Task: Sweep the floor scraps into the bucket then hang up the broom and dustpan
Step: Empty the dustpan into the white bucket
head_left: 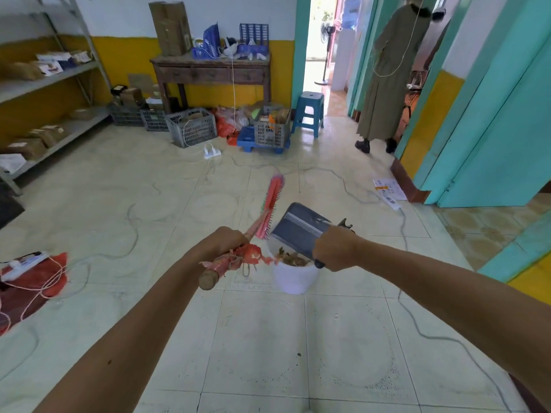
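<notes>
Left hand (228, 242) fisted round the broom (269, 204) handle near its wrapped top, head raised forward off the floor; right hand (334, 248) clenched on the dustpan (301, 228) handle, pan tipped over the white bucket (293, 278); scraps (293, 259) already inside, looks like the dump stage. To do it well: keep the pan lip inside the bucket rim, tilt steeper, tap once; broom bristles could brush off what clings, so bring the head in beside the pan. Bucket sits on open tile just ahead, nothing touching it. Room: clear floor near; grey cable (417, 332) trails right of the bucket, red bag (38, 281) and cords left, teal door (492, 144) edge right, a person (387, 76) standing in the doorway; crates (193, 126) far wall. Hanging spot not visible.
</notes>
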`<state>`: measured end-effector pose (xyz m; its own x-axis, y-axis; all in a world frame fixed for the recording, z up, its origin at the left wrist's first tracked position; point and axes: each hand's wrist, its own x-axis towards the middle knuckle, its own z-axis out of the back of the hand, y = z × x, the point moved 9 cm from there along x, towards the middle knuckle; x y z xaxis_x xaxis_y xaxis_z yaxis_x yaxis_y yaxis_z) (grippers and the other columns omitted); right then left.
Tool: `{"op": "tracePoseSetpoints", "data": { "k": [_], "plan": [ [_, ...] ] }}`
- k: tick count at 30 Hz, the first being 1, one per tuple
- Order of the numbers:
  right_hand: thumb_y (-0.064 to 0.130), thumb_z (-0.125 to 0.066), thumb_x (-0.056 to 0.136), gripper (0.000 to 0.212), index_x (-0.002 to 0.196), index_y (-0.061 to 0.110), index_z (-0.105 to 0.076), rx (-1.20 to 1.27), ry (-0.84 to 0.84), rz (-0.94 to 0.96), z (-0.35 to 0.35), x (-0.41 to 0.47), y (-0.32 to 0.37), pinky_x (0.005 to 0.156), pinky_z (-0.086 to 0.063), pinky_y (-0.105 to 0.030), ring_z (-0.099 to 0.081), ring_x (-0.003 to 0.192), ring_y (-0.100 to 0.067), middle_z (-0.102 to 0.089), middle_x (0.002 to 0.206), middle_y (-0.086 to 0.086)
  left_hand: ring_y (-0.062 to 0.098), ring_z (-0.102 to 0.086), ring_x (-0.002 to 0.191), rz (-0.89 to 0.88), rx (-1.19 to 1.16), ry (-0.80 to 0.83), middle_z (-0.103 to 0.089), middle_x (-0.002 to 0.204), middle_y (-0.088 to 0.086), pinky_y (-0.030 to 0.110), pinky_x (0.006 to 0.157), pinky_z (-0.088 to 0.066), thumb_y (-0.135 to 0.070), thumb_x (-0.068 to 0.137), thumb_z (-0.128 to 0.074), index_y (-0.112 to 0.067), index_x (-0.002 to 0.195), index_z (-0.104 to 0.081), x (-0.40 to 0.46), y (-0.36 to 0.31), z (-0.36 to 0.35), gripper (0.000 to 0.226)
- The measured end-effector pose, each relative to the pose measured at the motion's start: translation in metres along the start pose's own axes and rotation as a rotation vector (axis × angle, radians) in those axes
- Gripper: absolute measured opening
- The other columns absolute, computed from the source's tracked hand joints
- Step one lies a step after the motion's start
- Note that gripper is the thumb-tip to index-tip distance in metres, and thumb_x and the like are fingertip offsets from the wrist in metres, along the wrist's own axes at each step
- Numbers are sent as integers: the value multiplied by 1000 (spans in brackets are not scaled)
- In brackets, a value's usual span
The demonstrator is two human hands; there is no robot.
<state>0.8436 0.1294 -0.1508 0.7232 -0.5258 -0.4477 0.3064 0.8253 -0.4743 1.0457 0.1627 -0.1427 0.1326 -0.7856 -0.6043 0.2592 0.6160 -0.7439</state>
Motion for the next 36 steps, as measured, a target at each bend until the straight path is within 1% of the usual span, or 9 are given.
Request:
{"op": "tracePoseSetpoints", "data": {
  "k": [5, 8, 12, 16, 20, 24, 28, 32, 36],
  "plan": [
    [20, -51, 89, 24, 83, 13, -72, 239, -190, -295, 30, -4, -48, 56, -41, -29, -56, 59, -27, -63, 75, -9, 10, -56, 56, 25, -34, 60, -62, 66, 1, 14, 36, -48, -15, 99, -44, -10, 74, -54, -10, 3, -12, 27],
    [26, -57, 90, 27, 72, 8, -62, 572, -430, -662, 57, -23, -112, 54, -37, -28, -51, 57, -27, -52, 70, -8, 14, -59, 62, 67, -258, 173, -58, 81, 9, 18, 48, -54, -5, 97, -44, -4, 82, -53, -18, -20, -23, 18],
    [28, -58, 91, 43, 54, 19, -36, 977, -677, -934, 74, -48, -171, 43, -24, -22, -41, 46, -15, -40, 57, 2, 17, -59, 43, 252, -698, 460, -55, 77, 15, 17, 32, -48, 12, 80, -29, 2, 80, -59, -42, -76, -67, 32],
    [32, -60, 92, 36, 66, 18, -41, 1483, -735, -1134, 54, -87, -233, 41, -32, -22, -44, 45, -12, -44, 60, 1, 23, -63, 60, 59, -502, 476, -62, 67, 18, 20, 36, -51, 20, 73, -28, 4, 66, -61, -46, -139, -89, 37],
    [22, -53, 99, 17, 85, 13, -49, 2237, -912, -1083, 26, -113, -264, 42, -28, -23, -32, 45, -11, -36, 59, -2, 24, -68, 68, -56, -313, 284, -68, 88, 17, 26, 48, -56, -25, 99, -44, -5, 91, -61, -30, -184, -93, 28],
    [17, -48, 102, 33, 71, 10, -47, 2878, -1583, -614, 24, -130, -279, 39, -43, -20, -45, 41, -11, -46, 50, -2, 21, -67, 61, -274, -215, 79, -73, 85, 16, 28, 55, -53, -18, 100, -35, -4, 114, -62, -18, -224, -103, 34],
    [25, -55, 100, 20, 97, 5, -55, 2830, -1889, -945, 3, -153, -285, 57, -51, -26, -51, 55, -13, -51, 72, -5, 11, -68, 53, -648, 117, -5, -76, 71, 4, 21, 47, -51, -18, 99, -55, -6, 116, -60, -17, -271, -126, 22],
    [27, -64, 95, 21, 97, 7, -59, 2784, -2048, -1133, -7, -175, -280, 70, -57, -32, -62, 60, -15, -60, 78, -6, 11, -66, 73, -941, 667, -364, -65, 79, -7, 23, 64, -53, -43, 90, -61, -17, 100, -68, -34, -317, -152, 28],
    [34, -59, 97, 25, 97, 9, -57, 2670, -2113, -1306, -10, -213, -279, 51, -49, -25, -57, 44, -9, -58, 61, 0, 12, -56, 64, -1241, 442, -413, -56, 73, -4, 21, 57, -49, -41, 95, -54, -13, 93, -61, -55, -330, -189, 29]
  ]
}}
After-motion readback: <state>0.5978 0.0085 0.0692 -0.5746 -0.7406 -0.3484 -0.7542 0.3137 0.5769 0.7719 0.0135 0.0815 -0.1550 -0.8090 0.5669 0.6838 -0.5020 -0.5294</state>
